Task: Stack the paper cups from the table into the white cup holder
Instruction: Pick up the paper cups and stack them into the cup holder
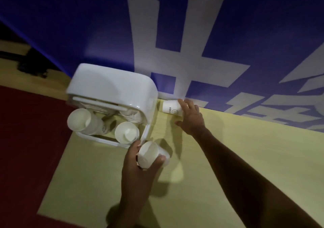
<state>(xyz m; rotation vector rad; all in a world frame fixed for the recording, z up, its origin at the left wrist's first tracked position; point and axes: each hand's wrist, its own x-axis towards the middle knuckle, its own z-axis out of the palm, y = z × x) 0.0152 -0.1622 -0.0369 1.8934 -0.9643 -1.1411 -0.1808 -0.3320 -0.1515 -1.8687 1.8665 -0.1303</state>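
Note:
The white cup holder [112, 87] stands at the table's left corner, with a tall stack of paper cups [79, 121] on its left side and another cup [126, 132] on its right. My left hand [138, 161] grips a white paper cup [149, 155] just in front of the holder's right corner, mouth tilted up and left. A further paper cup with black print [171, 108] lies on its side by the wall. My right hand [190, 117] reaches over it, fingers touching its wide end; whether they close round it is unclear.
The yellow table [245, 157] runs along a blue wall with large white lettering [175, 34]. Red floor [26, 131] lies past the table's left edge.

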